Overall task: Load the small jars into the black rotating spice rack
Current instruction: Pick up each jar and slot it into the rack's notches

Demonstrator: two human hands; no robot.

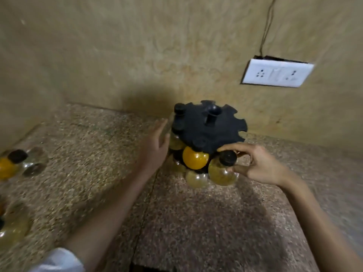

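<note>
The black rotating spice rack [211, 130] stands on the speckled stone counter near the wall, its notched top disc toward me. Several round jars hang in it, among them an orange-filled jar [195, 158] at the front. My right hand [261, 165] grips a black-capped jar of yellowish contents [221, 172] at the rack's front right edge, its neck close to a notch. My left hand [156, 144] is flat and open against the rack's left side. More jars [18, 163] lie at the far left of the counter.
The counter [196, 222] meets a beige wall behind the rack. A white socket plate [277, 75] with a cable sits on the wall to the right. A seam runs down the counter in front of the rack. A white sleeve shows at the bottom left.
</note>
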